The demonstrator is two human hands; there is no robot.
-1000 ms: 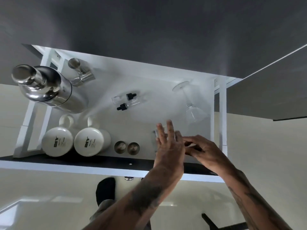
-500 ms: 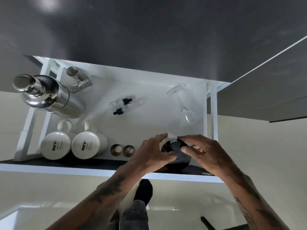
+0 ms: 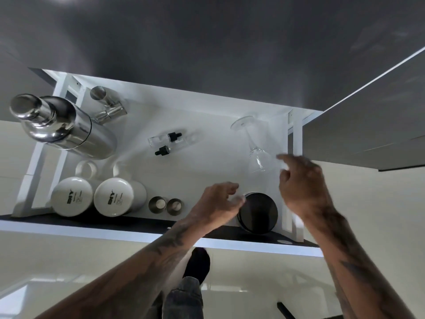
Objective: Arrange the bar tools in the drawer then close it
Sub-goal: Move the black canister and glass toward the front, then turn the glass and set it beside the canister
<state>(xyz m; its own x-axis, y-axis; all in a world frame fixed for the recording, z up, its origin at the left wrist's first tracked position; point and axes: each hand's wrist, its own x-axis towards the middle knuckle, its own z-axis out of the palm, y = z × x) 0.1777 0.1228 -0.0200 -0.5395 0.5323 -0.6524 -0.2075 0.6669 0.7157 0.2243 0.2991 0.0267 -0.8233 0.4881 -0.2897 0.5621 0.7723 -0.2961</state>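
Note:
The white drawer (image 3: 207,111) stands pulled out below me. A dark round cup (image 3: 258,212) sits at its front right corner. My left hand (image 3: 218,201) rests against the cup's left rim, fingers loosely curled. My right hand (image 3: 303,185) hovers above and right of the cup, fingers apart, holding nothing, its fingertips near a wine glass (image 3: 253,148) lying on its side. A steel shaker (image 3: 62,127) and a steel jigger (image 3: 108,107) lie at the back left. Two dropper bottles (image 3: 165,143) lie mid-drawer.
Two white mugs (image 3: 96,196) and two small steel cups (image 3: 165,204) line the drawer's front edge. A dark countertop (image 3: 207,42) overhangs the back. A grey cabinet front (image 3: 368,116) stands at the right. My foot (image 3: 197,265) is on the pale floor below.
Both hands set the dark cup down at the front right. The right hand has since lifted off toward the wine glass; the left stays by the cup's rim.

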